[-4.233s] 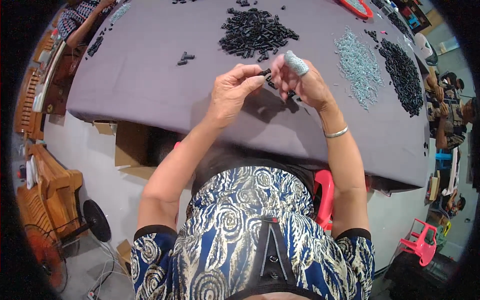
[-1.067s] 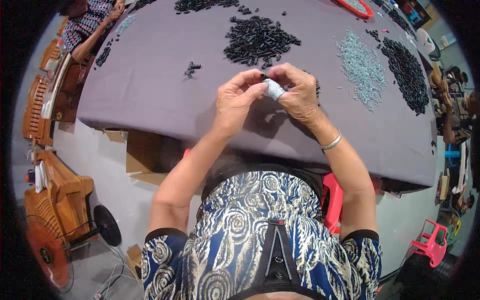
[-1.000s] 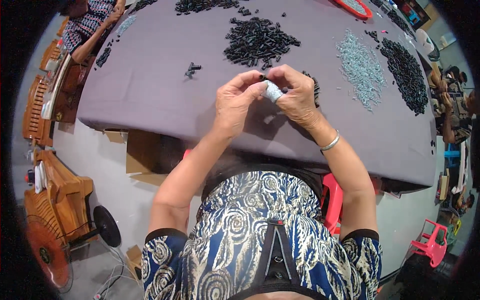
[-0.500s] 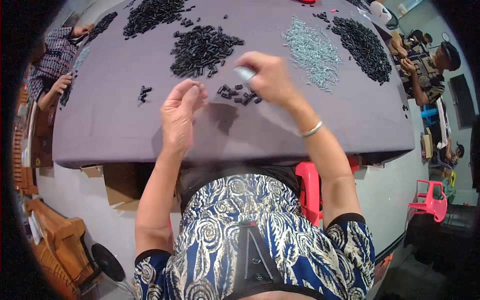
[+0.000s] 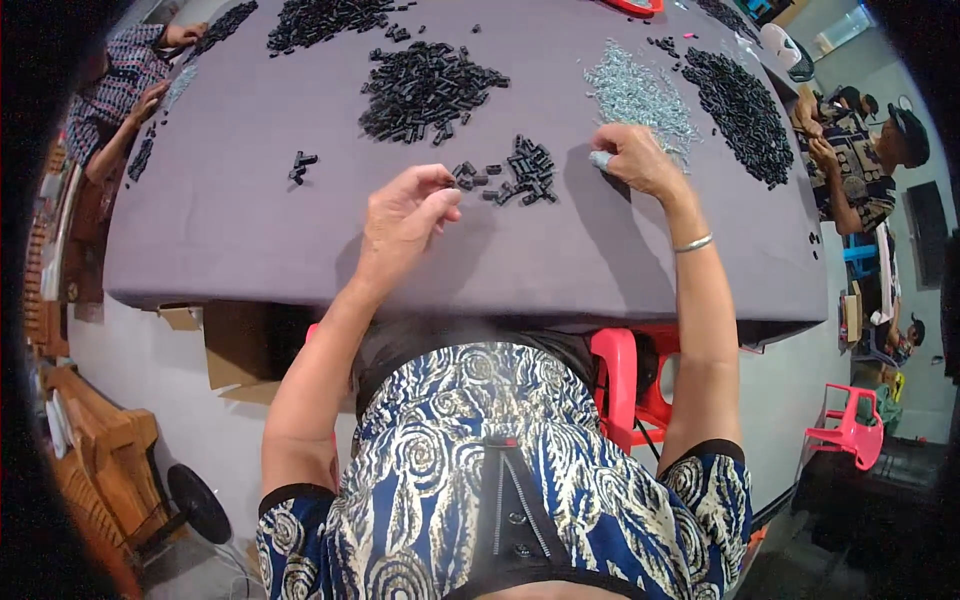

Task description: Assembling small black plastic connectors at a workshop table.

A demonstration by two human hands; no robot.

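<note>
My left hand point(image 5: 408, 220) is closed in a pinch above the cloth, with what looks like a small black tube-shaped piece point(image 5: 449, 184) at its fingertips. Just beyond lies a small heap of black tube-shaped pieces point(image 5: 530, 172), with a few loose ones beside it. My right hand point(image 5: 645, 165) has its fingers pressed together at the near edge of a pile of small silvery pieces point(image 5: 635, 90). A pale grey-white covering point(image 5: 600, 159) shows at its fingertips. Anything pinched there is too small or hidden to make out.
A grey cloth covers the table point(image 5: 240, 240). Larger black piles lie at the back middle point(image 5: 430, 92) and right point(image 5: 740, 115); a small black cluster point(image 5: 301, 167) lies left. People sit at both sides. A red tray point(image 5: 640, 8) is at the far edge, and a red chair point(image 5: 615, 385) stands below.
My right hand has moved right, from above the small black heap to the silvery pile, uncovering the heap. My left hand has shifted right toward the loose black pieces. The view has shifted slightly.
</note>
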